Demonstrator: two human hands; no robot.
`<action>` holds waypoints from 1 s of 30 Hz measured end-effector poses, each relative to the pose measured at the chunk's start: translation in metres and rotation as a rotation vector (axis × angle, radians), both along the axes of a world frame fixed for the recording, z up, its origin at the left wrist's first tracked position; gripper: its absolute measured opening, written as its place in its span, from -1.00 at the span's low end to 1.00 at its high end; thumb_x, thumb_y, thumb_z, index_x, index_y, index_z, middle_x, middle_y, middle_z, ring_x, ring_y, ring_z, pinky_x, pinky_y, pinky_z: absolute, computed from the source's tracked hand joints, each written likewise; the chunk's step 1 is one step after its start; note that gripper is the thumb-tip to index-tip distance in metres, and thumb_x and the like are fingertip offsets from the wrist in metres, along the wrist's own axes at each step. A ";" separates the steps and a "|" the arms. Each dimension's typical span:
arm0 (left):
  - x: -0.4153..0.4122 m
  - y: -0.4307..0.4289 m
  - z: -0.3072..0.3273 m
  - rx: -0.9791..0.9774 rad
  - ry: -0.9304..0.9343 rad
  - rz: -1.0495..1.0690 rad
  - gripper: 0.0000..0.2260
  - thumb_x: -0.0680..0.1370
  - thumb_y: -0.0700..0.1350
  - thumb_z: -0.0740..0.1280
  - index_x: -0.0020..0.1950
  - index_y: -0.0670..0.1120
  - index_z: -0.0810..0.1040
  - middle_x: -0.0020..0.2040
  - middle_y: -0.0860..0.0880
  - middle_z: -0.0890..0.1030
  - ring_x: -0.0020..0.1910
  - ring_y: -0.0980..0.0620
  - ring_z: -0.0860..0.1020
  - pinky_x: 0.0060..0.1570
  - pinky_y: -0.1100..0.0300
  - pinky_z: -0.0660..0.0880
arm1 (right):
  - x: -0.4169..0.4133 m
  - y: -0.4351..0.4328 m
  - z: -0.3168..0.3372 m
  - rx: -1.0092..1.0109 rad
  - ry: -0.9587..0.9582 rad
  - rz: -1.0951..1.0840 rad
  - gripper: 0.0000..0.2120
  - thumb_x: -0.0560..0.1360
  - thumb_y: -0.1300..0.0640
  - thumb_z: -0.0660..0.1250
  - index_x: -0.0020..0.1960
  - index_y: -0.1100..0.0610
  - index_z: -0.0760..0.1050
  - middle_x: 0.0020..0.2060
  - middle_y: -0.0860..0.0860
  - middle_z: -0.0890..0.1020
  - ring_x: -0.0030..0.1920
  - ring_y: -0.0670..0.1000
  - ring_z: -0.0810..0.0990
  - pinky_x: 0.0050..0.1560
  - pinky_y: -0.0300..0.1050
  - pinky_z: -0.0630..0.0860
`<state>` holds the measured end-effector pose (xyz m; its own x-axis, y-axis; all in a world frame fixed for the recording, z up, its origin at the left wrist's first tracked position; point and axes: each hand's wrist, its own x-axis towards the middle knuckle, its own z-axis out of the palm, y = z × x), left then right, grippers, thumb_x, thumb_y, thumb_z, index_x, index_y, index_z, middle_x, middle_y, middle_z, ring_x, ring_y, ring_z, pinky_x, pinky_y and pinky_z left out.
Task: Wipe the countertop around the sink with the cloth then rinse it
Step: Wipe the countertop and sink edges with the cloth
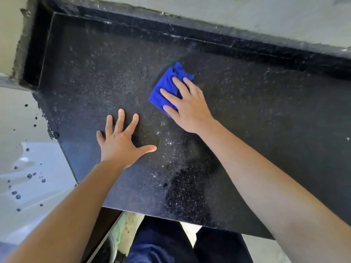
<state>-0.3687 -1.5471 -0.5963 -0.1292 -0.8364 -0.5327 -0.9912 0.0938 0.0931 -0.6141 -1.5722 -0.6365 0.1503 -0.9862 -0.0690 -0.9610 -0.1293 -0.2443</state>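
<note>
Crumpled blue fabric cloth (167, 88) lies toward the far middle of the black speckled stone tabletop (95, 73), pinned under the right grip (188, 109), laid open and flat to spread wiping pressure; the left grip (119, 143), splayed and empty, rests nearer left, likely bracing the lean

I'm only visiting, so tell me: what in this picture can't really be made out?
Blue cloth: in the head view, partly covered by the right hand pressing on it.
Countertop beneath the left hand: hidden by the flat palm.
Countertop's right end: cut off by the frame edge.
Countertop's back edge: smeared by blur.
Sink: none can be made out in this view.
</note>
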 end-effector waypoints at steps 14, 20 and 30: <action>0.002 0.002 -0.008 -0.024 0.006 -0.028 -0.01 0.26 0.65 0.10 0.58 0.29 -0.13 0.62 0.08 -0.26 0.59 -0.11 -0.26 0.47 -0.34 -0.06 | 0.002 -0.112 0.003 0.037 0.072 -0.480 -0.43 0.61 -0.28 0.02 0.57 -0.12 0.21 0.54 0.16 0.19 0.43 0.34 0.20 0.36 0.22 0.22; 0.001 0.002 -0.006 -0.023 -0.028 -0.050 -0.01 0.27 0.65 0.09 0.58 0.29 -0.17 0.62 0.06 -0.27 0.58 -0.13 -0.26 0.48 -0.31 -0.04 | 0.032 -0.113 0.005 0.029 0.084 0.000 -0.46 0.63 -0.27 0.01 0.57 -0.16 0.21 0.58 0.10 0.18 0.49 0.28 0.19 0.43 0.20 0.16; 0.002 0.002 -0.006 -0.026 -0.021 -0.064 -0.02 0.28 0.65 0.08 0.58 0.27 -0.16 0.62 0.05 -0.27 0.59 -0.15 -0.26 0.45 -0.36 -0.03 | -0.020 0.024 0.001 -0.016 0.047 -0.313 -0.52 0.61 -0.21 0.14 0.48 -0.10 0.41 0.47 0.19 0.35 0.39 0.37 0.31 0.37 0.30 0.27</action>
<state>-0.3662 -1.5454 -0.6026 -0.1719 -0.8403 -0.5142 -0.9848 0.1591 0.0693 -0.6336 -1.5477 -0.6358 -0.1639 -0.9851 -0.0528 -0.9649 0.1712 -0.1991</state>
